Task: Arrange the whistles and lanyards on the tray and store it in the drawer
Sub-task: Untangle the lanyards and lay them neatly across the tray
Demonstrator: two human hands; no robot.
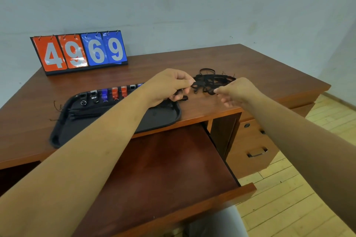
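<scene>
A black tray (163,117) lies on the desk with a row of whistles (107,93) in black, blue and red along its far side. Folded black lanyards (86,113) lie in its left part. A tangled pile of black lanyards (213,81) sits on the desk right of the tray. My left hand (167,85) pinches a black lanyard strand at the pile's left edge. My right hand (237,90) pinches the pile's near edge with thumb and forefinger. The wide drawer (173,169) under the desk stands pulled out, with nothing in it.
A flip scoreboard (81,52) reading 4969 stands at the desk's back left. A side cabinet with a handled drawer (256,152) is at the right. Wooden floor lies beyond the desk's right end. A grey chair edge (221,221) shows below the drawer.
</scene>
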